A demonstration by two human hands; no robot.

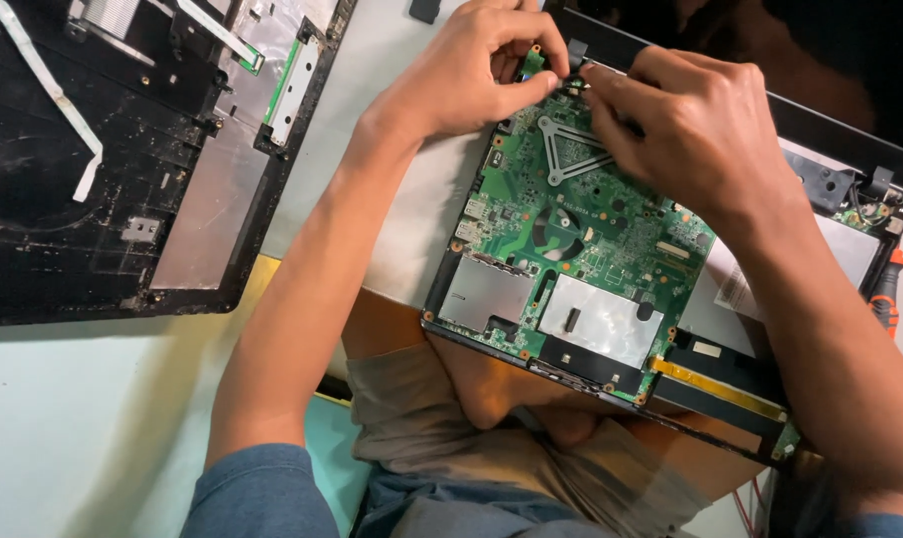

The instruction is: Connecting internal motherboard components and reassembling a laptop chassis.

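An opened laptop base [730,389] rests partly on my lap, its green motherboard [591,229] exposed with a silver bracket and metal shields. My left hand [471,65] pinches a small connector at the board's far edge, near the hinge. My right hand [685,125] presses its fingertips down on the same spot, beside the left fingers. The dark screen [820,60] lies folded back behind the hands. What sits under the fingertips is hidden.
A removed black laptop cover [103,159] with foil shielding and white ribbon cables lies at the upper left on the pale table [83,428]. An orange-handled tool [888,299] sits at the right edge. A small black piece [424,10] lies at the top.
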